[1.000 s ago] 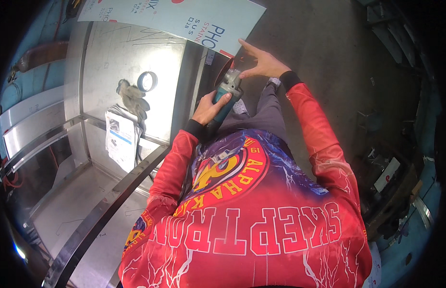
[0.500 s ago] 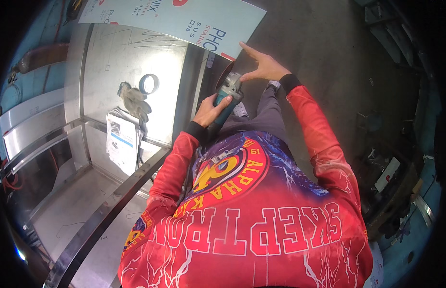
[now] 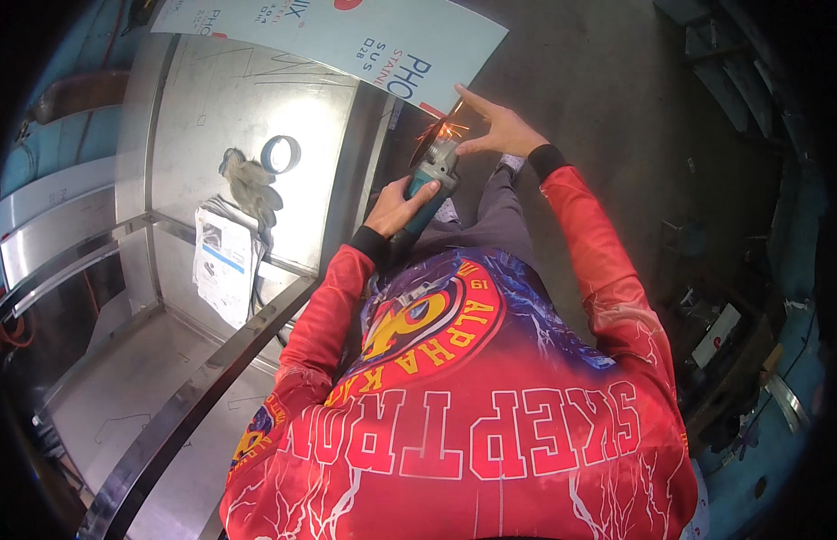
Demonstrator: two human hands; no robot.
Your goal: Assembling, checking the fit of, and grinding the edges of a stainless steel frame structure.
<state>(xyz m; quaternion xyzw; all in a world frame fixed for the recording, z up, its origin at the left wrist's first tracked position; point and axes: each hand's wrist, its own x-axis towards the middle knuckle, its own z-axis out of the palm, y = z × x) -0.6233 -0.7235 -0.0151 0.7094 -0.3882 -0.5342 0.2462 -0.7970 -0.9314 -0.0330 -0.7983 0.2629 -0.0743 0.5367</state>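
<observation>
My left hand (image 3: 396, 212) is closed around the body of a teal and grey angle grinder (image 3: 436, 171). Its disc (image 3: 425, 142) meets the underside of the near right corner of a metal sheet (image 3: 454, 54) covered in pale blue printed film. Orange sparks (image 3: 447, 131) spray from that contact. Spread wide, my right hand (image 3: 506, 129) has its forefinger at the sheet's edge and its thumb beside the grinder head. The other fingers of that hand are partly hidden.
Left of me stands a bright metal worktable (image 3: 319, 193) bearing grey gloves (image 3: 249, 187), a metal ring (image 3: 280, 155) and stacked papers (image 3: 225, 261). A metal frame bar (image 3: 198, 405) runs along my left side. Dark equipment (image 3: 706, 360) lies at right.
Sparks now fly where the disc meets the sheet; none showed before. The grinder and both hands have shifted only slightly, and the view has moved a little.
</observation>
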